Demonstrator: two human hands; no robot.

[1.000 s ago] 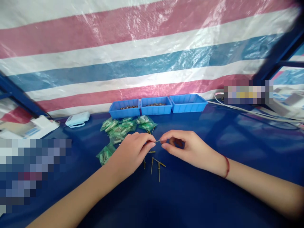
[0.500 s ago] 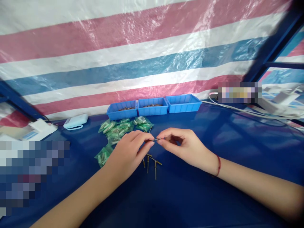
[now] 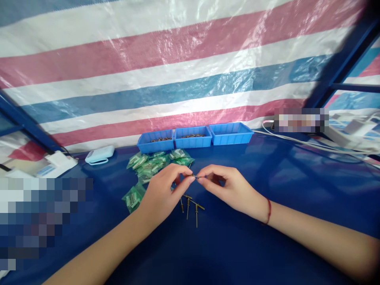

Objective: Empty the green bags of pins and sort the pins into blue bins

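Between my two hands, a thin metal blind rivet (image 3: 195, 176) lies roughly level above the table, mostly covered by fingertips. My left hand (image 3: 168, 184) pinches one end between thumb and index finger. From the other side, my right hand (image 3: 228, 184) grips the opposite end in the same kind of pinch. Just below the fingertips, several loose blind rivets (image 3: 188, 208) with brass-coloured bodies and thin grey stems rest on the blue table. Clear green bags (image 3: 151, 164) of small metal parts are heaped behind my left hand, and another green bag (image 3: 133, 200) lies beside my left forearm.
Three blue bins stand in a row at the back: the left bin (image 3: 156, 149) and middle bin (image 3: 192, 143) hold small metal parts. A light-blue device (image 3: 100, 155) lies at the left. White cables (image 3: 297, 140) run along the right rear, before a striped sheet (image 3: 178, 83).
The view has shifted slightly, so the table things appear a little lower and further right. My right hand and wrist have moved slightly left; both hands keep their pinch on the rivet.
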